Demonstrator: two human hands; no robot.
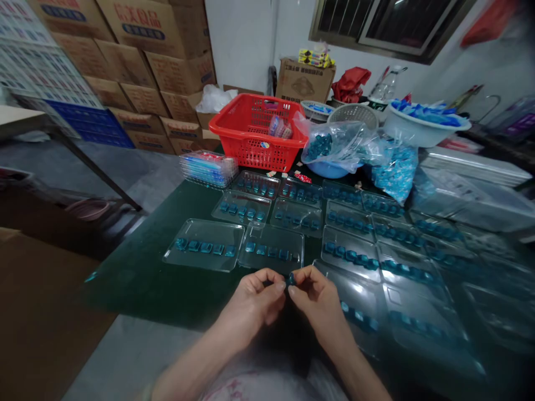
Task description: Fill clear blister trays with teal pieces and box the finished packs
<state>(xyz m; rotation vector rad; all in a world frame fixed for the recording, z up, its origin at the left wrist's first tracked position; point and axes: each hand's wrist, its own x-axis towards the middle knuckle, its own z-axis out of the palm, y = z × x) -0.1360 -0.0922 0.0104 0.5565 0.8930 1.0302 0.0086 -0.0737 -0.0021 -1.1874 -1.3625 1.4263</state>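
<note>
Apparently light and smooth, the small teal piece point(291, 279) is pinched in the fingertips of the right hand point(321, 303), with the left hand point(253, 303) pinching its other edge — just short of a clear plastic tray point(288, 236). Probably slippery, it suits a gentle two-sided hold.

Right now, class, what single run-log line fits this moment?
right hand: pinching teal piece; left hand: at same piece; ahead: clear trays holding more pieces; beyond: red basket

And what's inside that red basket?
Inside the red basket, a clear-wrapped package sits toward the right. Something purplish shows near the back, too unclear to name. The front wall hides the bottom.
</note>
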